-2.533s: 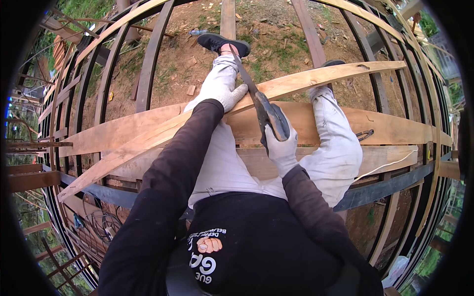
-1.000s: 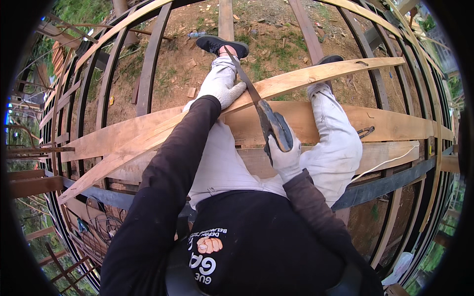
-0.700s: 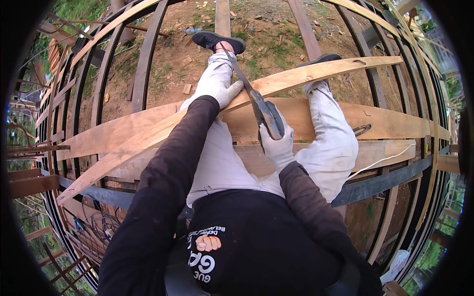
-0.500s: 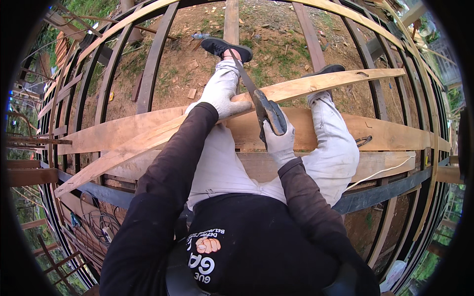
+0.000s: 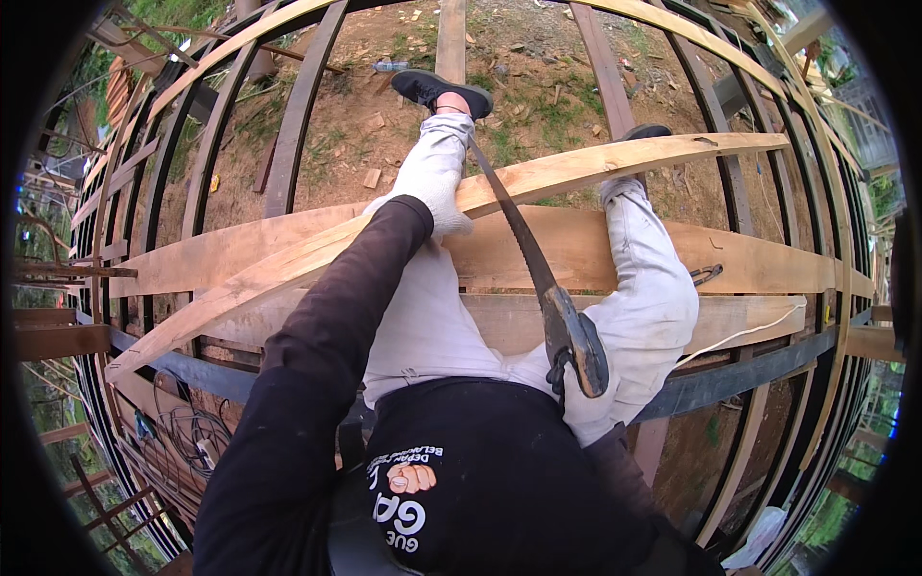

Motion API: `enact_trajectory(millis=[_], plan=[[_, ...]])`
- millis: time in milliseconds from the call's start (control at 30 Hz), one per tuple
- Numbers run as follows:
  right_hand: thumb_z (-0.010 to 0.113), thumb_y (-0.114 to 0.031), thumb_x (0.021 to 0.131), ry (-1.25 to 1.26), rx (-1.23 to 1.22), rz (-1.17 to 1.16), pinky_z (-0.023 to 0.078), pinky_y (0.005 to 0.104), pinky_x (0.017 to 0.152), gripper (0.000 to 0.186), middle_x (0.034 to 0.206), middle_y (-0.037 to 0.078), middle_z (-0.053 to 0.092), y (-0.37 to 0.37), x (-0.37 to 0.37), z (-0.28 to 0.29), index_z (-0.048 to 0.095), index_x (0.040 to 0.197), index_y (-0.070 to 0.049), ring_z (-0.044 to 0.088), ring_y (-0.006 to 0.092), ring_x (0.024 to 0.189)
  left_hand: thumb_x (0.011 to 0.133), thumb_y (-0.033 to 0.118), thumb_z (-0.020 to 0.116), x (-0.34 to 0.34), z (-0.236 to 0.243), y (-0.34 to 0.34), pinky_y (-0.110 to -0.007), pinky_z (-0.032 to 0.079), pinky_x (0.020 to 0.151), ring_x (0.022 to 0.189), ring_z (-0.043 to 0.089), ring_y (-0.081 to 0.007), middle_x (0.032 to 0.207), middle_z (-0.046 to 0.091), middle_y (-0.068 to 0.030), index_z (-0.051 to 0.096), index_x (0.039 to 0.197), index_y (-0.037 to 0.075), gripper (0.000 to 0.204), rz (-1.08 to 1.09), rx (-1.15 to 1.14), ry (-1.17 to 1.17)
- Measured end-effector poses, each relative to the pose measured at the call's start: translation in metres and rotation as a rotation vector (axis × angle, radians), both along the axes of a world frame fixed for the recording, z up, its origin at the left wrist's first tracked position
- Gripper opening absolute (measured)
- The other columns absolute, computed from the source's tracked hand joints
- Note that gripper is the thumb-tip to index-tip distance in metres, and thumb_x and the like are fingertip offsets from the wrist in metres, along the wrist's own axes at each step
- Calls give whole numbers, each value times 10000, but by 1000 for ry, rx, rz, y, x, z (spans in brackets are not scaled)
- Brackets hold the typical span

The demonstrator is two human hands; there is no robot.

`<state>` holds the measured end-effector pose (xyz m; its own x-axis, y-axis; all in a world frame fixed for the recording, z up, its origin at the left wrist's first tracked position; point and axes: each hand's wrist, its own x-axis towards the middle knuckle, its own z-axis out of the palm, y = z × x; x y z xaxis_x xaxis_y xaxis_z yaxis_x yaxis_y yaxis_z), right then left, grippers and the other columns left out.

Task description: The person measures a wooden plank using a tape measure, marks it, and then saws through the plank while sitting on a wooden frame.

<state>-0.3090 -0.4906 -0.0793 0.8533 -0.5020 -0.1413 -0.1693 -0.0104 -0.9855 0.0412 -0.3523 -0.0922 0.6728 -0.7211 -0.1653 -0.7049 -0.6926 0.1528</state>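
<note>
A hand saw (image 5: pixel 526 244) with a dark, worn handle lies slantwise across a long wooden board (image 5: pixel 567 169). My right hand (image 5: pixel 587 398), in a white glove, is closed round the saw's handle close to my lap. The blade runs up and away to the left, crossing the board to the right of my other hand. My left hand (image 5: pixel 437 200), also gloved in white, grips the board over my left leg. Its fingers are partly hidden behind the wood. The board slopes from far right down to near left, passing under my left forearm.
Wide planks (image 5: pixel 230 252) lie crosswise under my legs on dark beams (image 5: pixel 308 110). Between the beams, bare soil with grass and wood chips shows below. A metal clamp-like piece (image 5: pixel 708 276) and a white cord (image 5: pixel 740 338) lie at right; coiled cables (image 5: pixel 182 432) lie at left.
My right hand has pulled the saw back toward my body and slightly right, so more of the blade shows on the near side of the board. My left hand has stayed on the board.
</note>
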Motion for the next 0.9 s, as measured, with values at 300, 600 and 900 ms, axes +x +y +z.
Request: enact_trajectory(millis=[300,600,900], plan=[[694,-117,870,1,-59,19,542,345,887,582,1140,179,716,6,82,-11,520,1402,41,718,238,1002,552,472,873,24,-21,12,-344,244,1232,1483,300,-367,1548,371,-274,403,1477,-53,1163,-67,-162,-31],[647,-122,903,-93,-262,-72,559,331,807,550,1118,156,720,-19,107,-25,515,1425,-11,719,238,914,572,314,854,4,11,-46,-358,399,1045,1223,498,-350,1290,541,-244,531,1325,-34,891,-135,-374,135],[673,-236,918,75,-203,128,553,329,873,630,1159,106,726,2,-39,-5,473,1493,-76,721,186,967,608,165,824,-4,13,-12,-362,531,873,989,666,-310,1057,682,-200,651,1175,-14,619,-98,-316,344]])
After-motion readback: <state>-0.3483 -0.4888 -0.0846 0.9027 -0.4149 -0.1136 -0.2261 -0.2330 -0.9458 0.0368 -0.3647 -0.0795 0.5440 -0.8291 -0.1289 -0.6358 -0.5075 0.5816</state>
